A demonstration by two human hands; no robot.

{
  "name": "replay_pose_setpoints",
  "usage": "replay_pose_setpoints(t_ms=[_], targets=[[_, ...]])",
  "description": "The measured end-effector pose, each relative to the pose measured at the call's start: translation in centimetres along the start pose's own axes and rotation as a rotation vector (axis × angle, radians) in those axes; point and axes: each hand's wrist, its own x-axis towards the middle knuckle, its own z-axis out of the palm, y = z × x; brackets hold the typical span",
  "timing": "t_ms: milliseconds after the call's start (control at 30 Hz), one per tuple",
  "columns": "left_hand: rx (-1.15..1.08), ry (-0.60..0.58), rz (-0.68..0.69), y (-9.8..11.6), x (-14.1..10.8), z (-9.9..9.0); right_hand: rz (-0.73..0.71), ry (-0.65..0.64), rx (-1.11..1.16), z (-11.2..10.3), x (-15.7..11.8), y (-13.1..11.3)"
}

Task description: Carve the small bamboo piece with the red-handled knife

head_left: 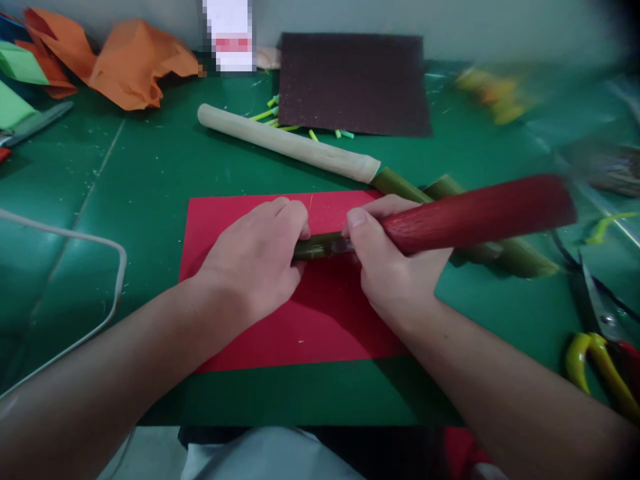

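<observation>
My left hand (255,260) is wrapped round one end of a dark green stick (320,247), possibly bamboo. At the stick's other end, my right hand (400,267) is closed round a thick red handle-like piece (480,213) that points to the right. Between the hands a small clear or shiny part shows where the two pieces meet; its detail is blurred. Both hands are over a red sheet (300,333) lying on the green table (165,160). My right palm hides how the red piece joins the stick.
A pale rod (290,143) and green bamboo pieces (525,257) lie beyond the hands. A dark sheet (355,83) is at the back, orange paper (135,60) back left. Scissors (600,340) lie at right, a white cable (120,267) at left.
</observation>
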Motion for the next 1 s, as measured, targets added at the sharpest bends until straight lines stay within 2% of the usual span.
replay_pose_setpoints(t_ms=[1000], targets=[[0.015, 0.0, 0.001, 0.06, 0.05, 0.01, -0.038, -0.021, 0.019, 0.06, 0.07, -0.16]])
